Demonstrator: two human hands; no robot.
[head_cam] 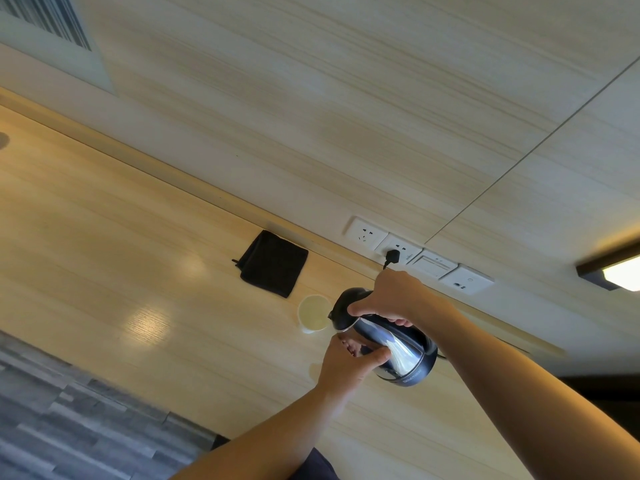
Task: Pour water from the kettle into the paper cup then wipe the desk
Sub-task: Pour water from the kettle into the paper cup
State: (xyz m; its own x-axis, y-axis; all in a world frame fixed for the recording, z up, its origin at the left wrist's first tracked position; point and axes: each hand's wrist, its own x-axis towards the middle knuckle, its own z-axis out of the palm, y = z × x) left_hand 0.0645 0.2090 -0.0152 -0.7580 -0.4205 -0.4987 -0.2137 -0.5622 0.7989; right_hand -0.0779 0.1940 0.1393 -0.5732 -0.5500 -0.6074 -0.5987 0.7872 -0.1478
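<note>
A shiny steel kettle [398, 351] with a black lid and base is tipped to the left, its spout at the rim of a white paper cup [313, 313] that stands on the wooden desk [138, 271]. My right hand [391, 299] grips the kettle from above near the lid. My left hand [349, 358] holds the kettle's lower side by the handle. A folded black cloth [273, 262] lies flat on the desk just behind the cup.
Along the wall behind the desk runs a row of white sockets [398, 251], with a black plug [393, 255] in one. A lit lamp [620, 273] hangs at the right. Grey floor [69, 427] shows beyond the desk's front edge at lower left.
</note>
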